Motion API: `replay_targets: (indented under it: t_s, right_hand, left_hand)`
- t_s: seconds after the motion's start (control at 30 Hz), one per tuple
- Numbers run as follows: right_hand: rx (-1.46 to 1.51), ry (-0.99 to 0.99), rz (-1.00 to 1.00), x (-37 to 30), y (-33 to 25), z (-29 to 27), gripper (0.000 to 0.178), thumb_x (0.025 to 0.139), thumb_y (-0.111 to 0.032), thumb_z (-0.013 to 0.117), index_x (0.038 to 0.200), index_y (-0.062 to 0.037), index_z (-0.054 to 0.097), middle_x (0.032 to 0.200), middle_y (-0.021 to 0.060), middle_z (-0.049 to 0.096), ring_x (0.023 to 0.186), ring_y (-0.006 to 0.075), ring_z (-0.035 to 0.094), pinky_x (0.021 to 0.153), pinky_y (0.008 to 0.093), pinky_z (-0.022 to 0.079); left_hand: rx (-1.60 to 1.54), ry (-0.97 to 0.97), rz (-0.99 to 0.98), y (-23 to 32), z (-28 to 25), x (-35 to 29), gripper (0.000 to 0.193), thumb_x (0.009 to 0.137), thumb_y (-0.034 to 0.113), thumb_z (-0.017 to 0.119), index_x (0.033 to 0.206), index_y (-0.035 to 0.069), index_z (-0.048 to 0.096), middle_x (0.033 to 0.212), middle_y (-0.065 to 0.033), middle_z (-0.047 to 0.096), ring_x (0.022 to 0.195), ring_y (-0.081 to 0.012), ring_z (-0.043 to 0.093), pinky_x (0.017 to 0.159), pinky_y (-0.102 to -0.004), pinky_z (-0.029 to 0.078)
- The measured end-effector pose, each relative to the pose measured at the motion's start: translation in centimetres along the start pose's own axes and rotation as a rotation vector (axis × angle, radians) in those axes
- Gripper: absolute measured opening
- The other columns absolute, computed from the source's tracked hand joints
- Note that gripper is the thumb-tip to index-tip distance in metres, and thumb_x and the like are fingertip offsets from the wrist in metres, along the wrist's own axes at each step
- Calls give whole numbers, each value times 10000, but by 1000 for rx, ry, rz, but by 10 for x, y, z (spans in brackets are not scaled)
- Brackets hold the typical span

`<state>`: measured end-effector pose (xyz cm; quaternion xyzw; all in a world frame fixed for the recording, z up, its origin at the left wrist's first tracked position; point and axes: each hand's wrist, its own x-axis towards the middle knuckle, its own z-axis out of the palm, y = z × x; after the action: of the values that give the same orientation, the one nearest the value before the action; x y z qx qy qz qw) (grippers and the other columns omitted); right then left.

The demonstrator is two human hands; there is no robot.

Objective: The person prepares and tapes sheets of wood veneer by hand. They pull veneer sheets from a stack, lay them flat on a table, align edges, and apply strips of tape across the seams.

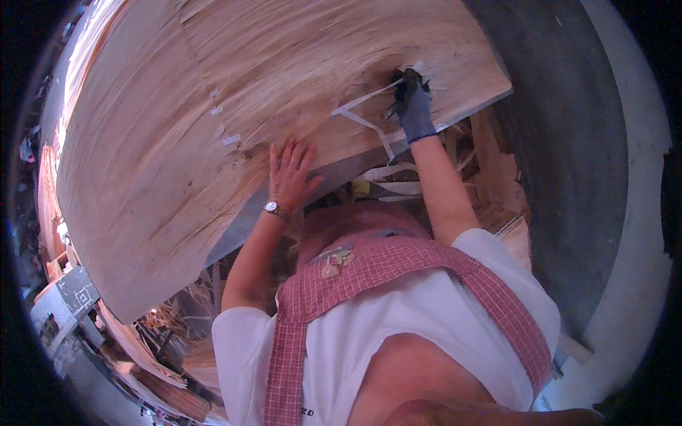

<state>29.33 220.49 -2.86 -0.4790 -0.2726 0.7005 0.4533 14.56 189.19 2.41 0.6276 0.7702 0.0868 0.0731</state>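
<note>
Left hand [290, 174]: bare, fingers slightly spread, laid palm down on the near side of the wood sheet [170, 149]. Farther on, a bent white strip [342, 111] runs over the sheet to the right hand [415, 106]: gloved, fingers curled, its grip too dark to tell.

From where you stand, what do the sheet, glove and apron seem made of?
Sheet: wood, probably unvarnished veneer; the matte surface shows wavy grain.
Glove: perhaps knitted fabric, dull grey, with a snug cuff; its dark end may be coated or dirty.
Apron: matte woven cloth, by its checked pattern and soft folds.
</note>
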Motion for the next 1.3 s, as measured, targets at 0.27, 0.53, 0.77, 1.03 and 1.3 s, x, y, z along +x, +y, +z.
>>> replay_targets:
  t_s: [0.27,0.53,0.77,1.03,1.3]
  right_hand:
    - [-38,-3,-68,26,-19,-22,229,917,-273,625,1043,-82,615,926,112,681,746,226,651,598,334,514]
    - [-21,160,-121,68,-78,-103,355,940,-381,510,1110,-100,643,1056,78,671,975,257,587,814,425,503]
    - [16,326,-101,53,-205,-209,407,966,-382,427,1225,-102,566,1240,80,573,1120,243,524,975,395,415]
    - [-237,647,-779,-4,-406,-204,245,925,-227,550,1071,-30,539,1042,112,654,884,254,639,761,380,517]
    - [-1061,114,-1219,38,-435,-169,268,938,-160,550,1186,-68,592,1069,96,662,836,192,639,663,316,495]
  left_hand:
    - [-41,-23,28,-8,0,0,799,730,421,726,1390,72,442,1429,-124,430,1409,-299,297,1187,-471,159]
    - [-26,-23,32,-13,7,-2,819,728,433,725,1407,90,424,1439,-107,422,1417,-292,280,1178,-503,158]
    - [27,-65,-10,-4,10,-11,806,739,444,727,1407,106,431,1437,-99,423,1432,-291,242,1162,-560,144]
    - [-59,-55,-71,34,21,-39,800,739,416,739,1412,120,423,1496,-122,351,1444,-326,208,1156,-582,127]
    - [-158,19,-70,58,2,-50,771,772,367,713,1438,139,398,1512,-135,337,1438,-323,238,1156,-586,94]
